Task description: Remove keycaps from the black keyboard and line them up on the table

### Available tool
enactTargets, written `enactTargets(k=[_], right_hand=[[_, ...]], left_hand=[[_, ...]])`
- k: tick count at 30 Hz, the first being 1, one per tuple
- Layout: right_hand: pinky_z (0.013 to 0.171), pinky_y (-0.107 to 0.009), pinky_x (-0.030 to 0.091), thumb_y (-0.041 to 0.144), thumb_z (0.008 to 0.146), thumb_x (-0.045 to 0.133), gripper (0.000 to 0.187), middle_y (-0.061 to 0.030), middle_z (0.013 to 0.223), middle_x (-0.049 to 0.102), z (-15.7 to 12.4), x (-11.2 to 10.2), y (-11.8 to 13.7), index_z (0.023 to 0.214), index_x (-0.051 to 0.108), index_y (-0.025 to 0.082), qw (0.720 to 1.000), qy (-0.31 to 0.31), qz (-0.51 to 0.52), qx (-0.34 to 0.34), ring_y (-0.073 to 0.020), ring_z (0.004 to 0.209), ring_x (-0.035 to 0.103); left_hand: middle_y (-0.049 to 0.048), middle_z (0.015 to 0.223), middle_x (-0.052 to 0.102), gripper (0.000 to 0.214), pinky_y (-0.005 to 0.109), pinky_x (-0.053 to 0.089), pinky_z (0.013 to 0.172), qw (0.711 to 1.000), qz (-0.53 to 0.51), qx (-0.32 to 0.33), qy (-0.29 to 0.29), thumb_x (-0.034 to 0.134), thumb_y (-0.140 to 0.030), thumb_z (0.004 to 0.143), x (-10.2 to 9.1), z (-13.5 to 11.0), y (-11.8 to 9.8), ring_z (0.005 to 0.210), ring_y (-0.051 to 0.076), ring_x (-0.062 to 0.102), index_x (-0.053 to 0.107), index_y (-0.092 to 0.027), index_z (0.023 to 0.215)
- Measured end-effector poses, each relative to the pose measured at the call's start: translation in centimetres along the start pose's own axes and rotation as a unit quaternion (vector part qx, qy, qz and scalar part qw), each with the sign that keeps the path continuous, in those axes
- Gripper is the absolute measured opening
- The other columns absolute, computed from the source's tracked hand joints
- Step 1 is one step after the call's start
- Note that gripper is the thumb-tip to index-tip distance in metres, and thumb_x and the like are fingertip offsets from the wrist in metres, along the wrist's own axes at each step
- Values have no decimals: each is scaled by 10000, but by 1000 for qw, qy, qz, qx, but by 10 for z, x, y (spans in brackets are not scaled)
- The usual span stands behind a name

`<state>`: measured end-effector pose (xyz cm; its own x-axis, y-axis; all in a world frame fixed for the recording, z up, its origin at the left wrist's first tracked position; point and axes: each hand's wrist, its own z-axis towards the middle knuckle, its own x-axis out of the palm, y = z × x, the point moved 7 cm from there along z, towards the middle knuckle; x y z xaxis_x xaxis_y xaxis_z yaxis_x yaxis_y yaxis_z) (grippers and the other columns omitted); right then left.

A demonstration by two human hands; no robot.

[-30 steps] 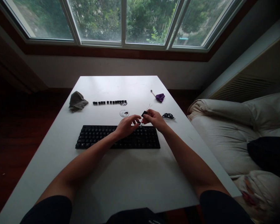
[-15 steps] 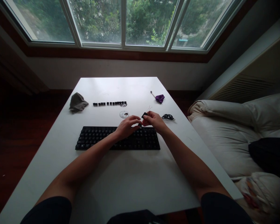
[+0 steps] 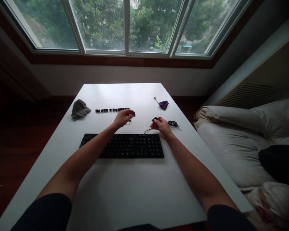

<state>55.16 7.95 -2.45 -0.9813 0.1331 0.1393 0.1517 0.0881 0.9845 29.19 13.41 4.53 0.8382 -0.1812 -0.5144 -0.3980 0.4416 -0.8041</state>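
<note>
A black keyboard (image 3: 125, 146) lies across the middle of the white table (image 3: 125, 189). My left hand (image 3: 121, 117) is raised beyond the keyboard and pinches a small black keycap (image 3: 134, 114) at its fingertips, close to the right end of a row of black keycaps (image 3: 112, 110). My right hand (image 3: 160, 125) rests just past the keyboard's right end, closed on a small black keycap puller with wire loops (image 3: 155, 119).
A grey cloth (image 3: 79, 108) lies at the table's left. A round clear disc (image 3: 128, 122) sits under my left hand. A purple cloth with a stick (image 3: 163, 104) and a coiled black cable (image 3: 173, 123) lie at right. A white sofa (image 3: 243, 141) borders the table's right side.
My hands were together over the keyboard's upper right. My left hand has moved away left and forward with a keycap toward the keycap row; my right hand shifted slightly right with the puller.
</note>
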Motion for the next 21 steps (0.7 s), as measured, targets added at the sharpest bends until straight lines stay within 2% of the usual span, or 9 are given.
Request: enactTargets(k=[3, 6, 10, 16, 21], right_hand=[[601, -305, 632, 424, 803, 783, 336, -22, 689, 716, 3, -3, -9, 875, 530, 215, 1000, -6, 3, -1, -188, 635, 726], [598, -305, 628, 469, 779, 795, 383, -10, 691, 713, 2, -3, -13, 889, 523, 222, 1000, 1, 0, -4, -185, 635, 722], [626, -309, 631, 525, 762, 789, 426, 2, 709, 716, -1, -3, -13, 922, 531, 225, 999, 12, -22, -25, -183, 653, 726], [646, -314, 629, 545, 785, 764, 421, 4, 715, 719, -2, -4, -13, 936, 532, 228, 998, 24, -32, -42, -184, 674, 730], [655, -316, 628, 564, 782, 762, 431, -1, 717, 722, -2, -3, -11, 922, 538, 223, 998, 28, -45, -42, -182, 665, 728]], left_hand=[[32, 1015, 777, 310, 333, 535, 879, 996, 86, -24, -23, 655, -227, 900, -1, 30, 19, 909, 191, 704, 736, -251, 1198], [34, 1086, 765, 315, 349, 495, 926, 984, 176, -28, -20, 619, -196, 914, 3, 56, 29, 950, 201, 681, 746, -258, 1195], [35, 1138, 752, 281, 386, 424, 1005, 968, 245, -60, -11, 621, -204, 911, 11, 82, 44, 1077, 243, 621, 770, -265, 1142], [69, 1097, 753, 182, 452, 322, 1087, 955, 283, -85, -5, 678, -257, 878, 18, 99, 62, 1230, 313, 481, 807, -268, 1006], [94, 1175, 724, 211, 470, 305, 1084, 943, 319, -91, 1, 661, -280, 880, 22, 104, 73, 1241, 316, 440, 818, -250, 1018]])
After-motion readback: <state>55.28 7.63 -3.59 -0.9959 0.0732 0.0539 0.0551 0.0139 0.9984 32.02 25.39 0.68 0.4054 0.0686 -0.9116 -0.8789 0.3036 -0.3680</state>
